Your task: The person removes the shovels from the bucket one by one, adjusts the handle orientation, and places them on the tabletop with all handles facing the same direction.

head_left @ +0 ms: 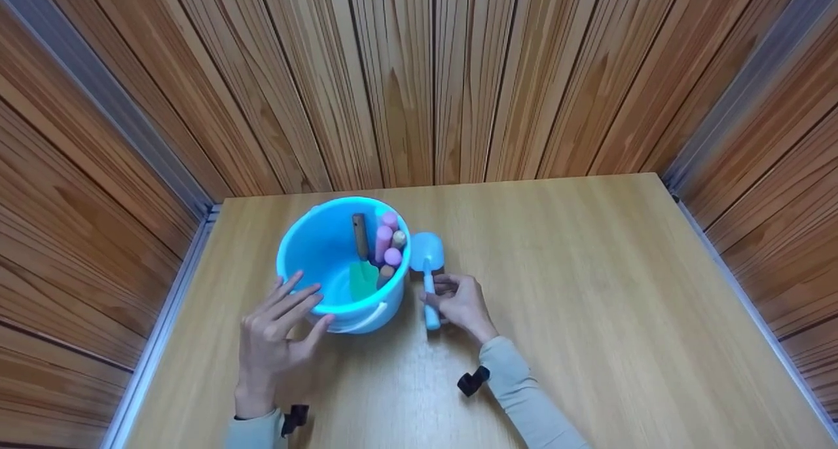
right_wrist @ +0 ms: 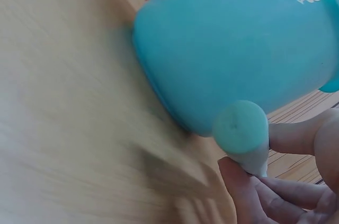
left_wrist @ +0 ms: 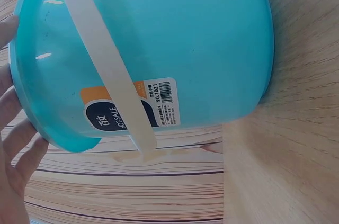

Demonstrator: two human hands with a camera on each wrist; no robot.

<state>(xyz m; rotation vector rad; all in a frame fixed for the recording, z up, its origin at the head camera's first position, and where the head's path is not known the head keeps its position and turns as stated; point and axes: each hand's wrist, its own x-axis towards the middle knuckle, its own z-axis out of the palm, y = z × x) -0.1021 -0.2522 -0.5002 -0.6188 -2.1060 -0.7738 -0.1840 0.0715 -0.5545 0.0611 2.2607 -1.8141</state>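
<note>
A blue plastic bucket stands upright on the table, its white handle hanging down on the near side. Spread fingers of my left hand touch the bucket's near-left rim. Just right of the bucket, my right hand pinches a light blue toy shovel by its handle, with the scoop pointing away from me. The round end of that handle faces the right wrist camera. Inside the bucket are a green blade, a brown stick-like piece and several pink-ended handles.
The wooden table extends to the right of the bucket. Wood-plank walls enclose its back and sides, with metal rails along the side edges. A printed label is stuck on the bucket's side.
</note>
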